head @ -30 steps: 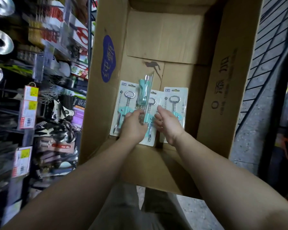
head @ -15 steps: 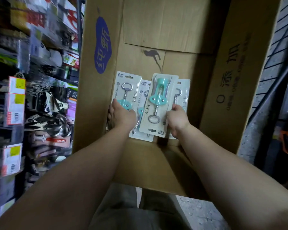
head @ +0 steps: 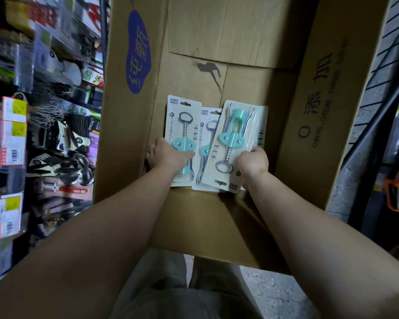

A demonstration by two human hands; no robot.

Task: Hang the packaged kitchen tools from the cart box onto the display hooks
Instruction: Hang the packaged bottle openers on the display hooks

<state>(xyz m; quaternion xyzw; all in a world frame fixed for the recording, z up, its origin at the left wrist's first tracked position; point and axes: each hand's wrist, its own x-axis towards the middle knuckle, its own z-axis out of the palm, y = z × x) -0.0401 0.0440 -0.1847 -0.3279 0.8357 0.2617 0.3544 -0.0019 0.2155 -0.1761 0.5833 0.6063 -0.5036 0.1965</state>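
Observation:
Three carded teal corkscrew packs lie on the floor of a large open cardboard box (head: pixel 309 111). My left hand (head: pixel 166 155) grips the left edge of the leftmost pack (head: pixel 182 125), its fingers curled under the card. My right hand (head: pixel 253 162) grips the right edge of the topmost pack (head: pixel 235 139), which lies upside down and tilted over the others. A middle pack (head: pixel 206 137) shows between them, partly covered.
Display racks with hanging kitchen tools, whisks and yellow price tags (head: pixel 12 134) fill the left side. A red-handled tool (head: pixel 65 188) hangs low there. Speckled floor (head: pixel 274 293) and a dark metal frame (head: pixel 378 125) lie right of the box.
A pack held upright a second ago has been flipped and laid over the others. My left hand moved out to the leftmost pack and my right hand to the top pack's right edge.

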